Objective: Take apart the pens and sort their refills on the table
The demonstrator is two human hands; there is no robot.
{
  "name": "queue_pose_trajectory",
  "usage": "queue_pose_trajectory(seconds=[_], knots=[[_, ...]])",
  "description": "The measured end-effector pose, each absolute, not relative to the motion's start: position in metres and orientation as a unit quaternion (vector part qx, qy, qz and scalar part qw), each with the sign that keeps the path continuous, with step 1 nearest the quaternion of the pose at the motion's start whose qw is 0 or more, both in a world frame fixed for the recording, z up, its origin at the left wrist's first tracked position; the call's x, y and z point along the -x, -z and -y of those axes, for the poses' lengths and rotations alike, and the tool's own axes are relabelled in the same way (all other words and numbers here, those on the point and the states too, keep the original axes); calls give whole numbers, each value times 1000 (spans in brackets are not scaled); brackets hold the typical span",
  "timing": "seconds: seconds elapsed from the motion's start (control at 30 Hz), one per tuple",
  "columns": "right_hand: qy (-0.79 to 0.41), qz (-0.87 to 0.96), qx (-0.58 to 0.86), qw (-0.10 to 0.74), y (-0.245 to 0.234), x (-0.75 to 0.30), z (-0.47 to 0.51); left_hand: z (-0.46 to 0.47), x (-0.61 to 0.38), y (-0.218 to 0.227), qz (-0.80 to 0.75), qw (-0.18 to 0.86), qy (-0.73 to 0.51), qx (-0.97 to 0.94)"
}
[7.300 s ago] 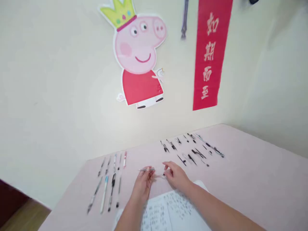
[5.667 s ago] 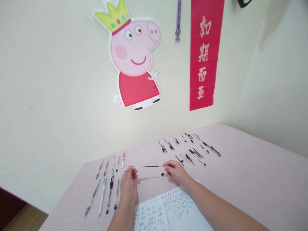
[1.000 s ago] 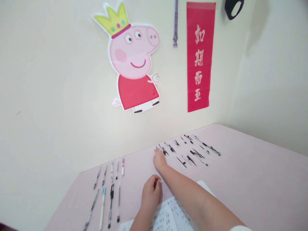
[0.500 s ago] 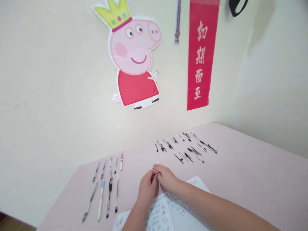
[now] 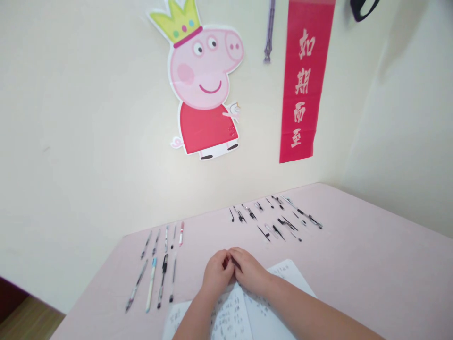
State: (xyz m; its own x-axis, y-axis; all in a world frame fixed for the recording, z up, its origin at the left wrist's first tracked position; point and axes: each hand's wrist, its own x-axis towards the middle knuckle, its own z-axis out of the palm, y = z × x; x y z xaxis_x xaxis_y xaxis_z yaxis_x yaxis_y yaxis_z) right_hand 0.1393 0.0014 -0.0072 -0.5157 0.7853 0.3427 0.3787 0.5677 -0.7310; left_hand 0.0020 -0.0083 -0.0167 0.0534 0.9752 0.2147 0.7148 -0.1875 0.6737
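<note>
My left hand (image 5: 218, 272) and my right hand (image 5: 249, 272) meet at the fingertips above the top edge of the written papers. Both have curled fingers pressed together; whatever may lie between them is hidden. Beneath my forearms are a sheet with handwriting (image 5: 231, 315) and another written page (image 5: 283, 270). Left of my hands, whole pens lie in two rows, among them a cream pen with a blue cap (image 5: 151, 285), a black-capped pen (image 5: 162, 282) and a red-and-white pen (image 5: 181, 234). Beyond my hands are pen parts, including small black pieces (image 5: 278, 231).
A pink cloth covers the table (image 5: 371, 264), which meets the wall at the back. On the wall are a cartoon pig cutout (image 5: 208, 94), a red banner (image 5: 304, 85) and a purple strip (image 5: 269, 33). Wooden floor (image 5: 31, 316) shows at the lower left.
My right fingers have curled down closer against the left hand. The view has shifted a little, so the wall and table items appear slightly further right. The pens lie as before.
</note>
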Motion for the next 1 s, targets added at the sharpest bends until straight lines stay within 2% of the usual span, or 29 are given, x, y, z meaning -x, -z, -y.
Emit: queue_pose_trajectory(seconds=[0.47, 0.7, 0.87, 1.0], knots=[[-287, 828, 355, 327, 12, -141, -4, 14, 1, 2, -612, 178, -288, -715], [-272, 838, 361, 306, 14, -143, -3, 14, 38, -23, -763, 24, -159, -625], [-281, 836, 361, 304, 11, -145, -1, 19, 62, -35, -786, -128, -84, -598], [-284, 833, 363, 308, 10, -144, -1, 24, 71, -37, -815, -154, -24, -558]])
